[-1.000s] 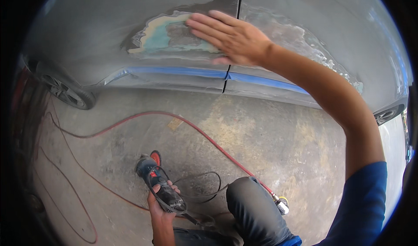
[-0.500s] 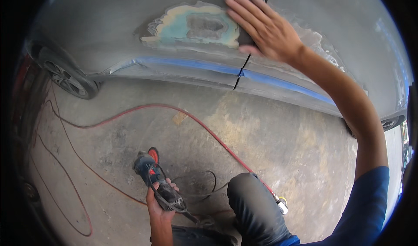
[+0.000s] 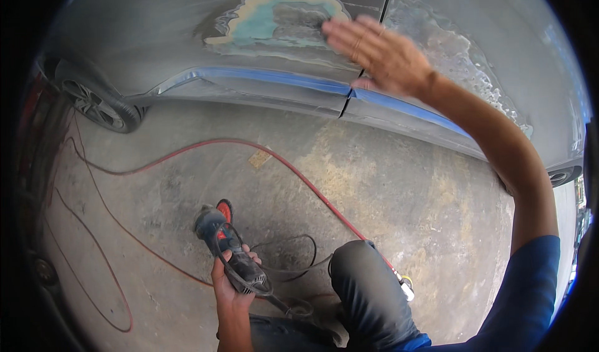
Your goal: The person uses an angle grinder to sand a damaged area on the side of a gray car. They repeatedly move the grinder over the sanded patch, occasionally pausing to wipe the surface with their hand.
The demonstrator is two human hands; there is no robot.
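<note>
Head view: right hand [image 3: 377, 56], fingers spread flat, rests on the grey car door panel [image 3: 156, 28] beside its sanded teal filler patch [image 3: 274, 21], seemingly feeling the surface. Left hand [image 3: 234, 277] grips a black corded power sander [image 3: 228, 252], held low over the concrete floor [image 3: 405, 183].

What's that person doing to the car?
A person crouches beside a grey car. Their right hand lies flat on the car's side, next to a sanded patch of filler by the door gap. Their left hand holds a power sander low over the concrete floor, away from the car. A red hose snakes across the floor.
</note>
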